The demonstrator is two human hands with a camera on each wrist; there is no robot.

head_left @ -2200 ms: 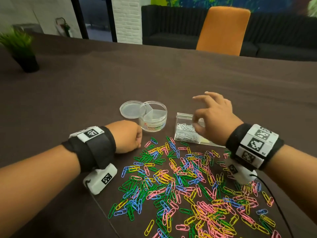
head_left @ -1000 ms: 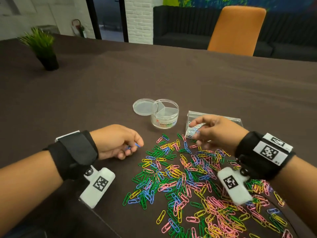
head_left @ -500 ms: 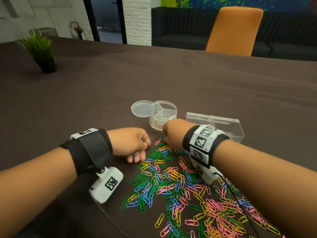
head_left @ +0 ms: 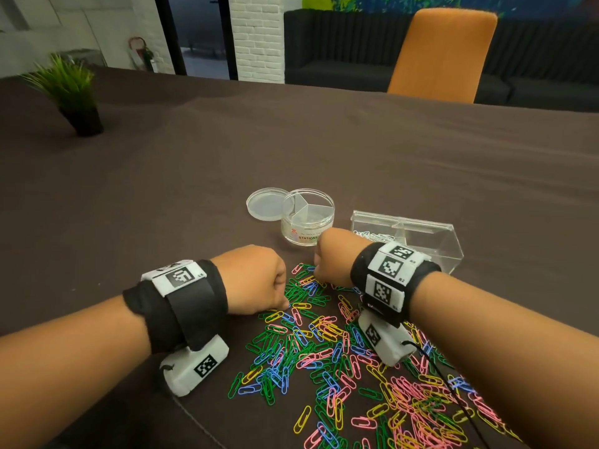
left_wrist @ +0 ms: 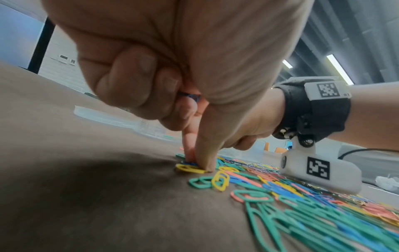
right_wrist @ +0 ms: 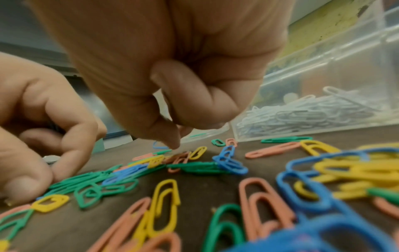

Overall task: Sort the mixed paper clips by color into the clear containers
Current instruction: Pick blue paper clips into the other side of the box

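Observation:
Mixed green, blue, pink and yellow paper clips (head_left: 324, 345) lie spread over the dark table. My left hand (head_left: 285, 303) is at the pile's left edge. In the left wrist view its thumb and forefinger (left_wrist: 198, 162) pinch a blue clip (left_wrist: 191, 164) lying on a yellow one, and its curled fingers hold another blue clip (left_wrist: 190, 97). My right hand (head_left: 319, 275) is at the pile's far edge, fingers curled. Its thumb and forefinger (right_wrist: 176, 141) meet at a pale blue clip (right_wrist: 158, 145). Just beyond stand the round divided clear container (head_left: 308, 218) and a clear box (head_left: 431, 241) holding white clips (right_wrist: 302, 112).
The round container's lid (head_left: 267, 204) lies flat to its left. A potted plant (head_left: 76, 98) stands at the far left and an orange chair (head_left: 444, 56) beyond the table. A black cable (head_left: 437, 371) runs from my right wrist across the clips.
My right hand has come left from the clear box to the pile's far edge. My left hand has stayed at the left edge, its thumb and forefinger now down on a clip.

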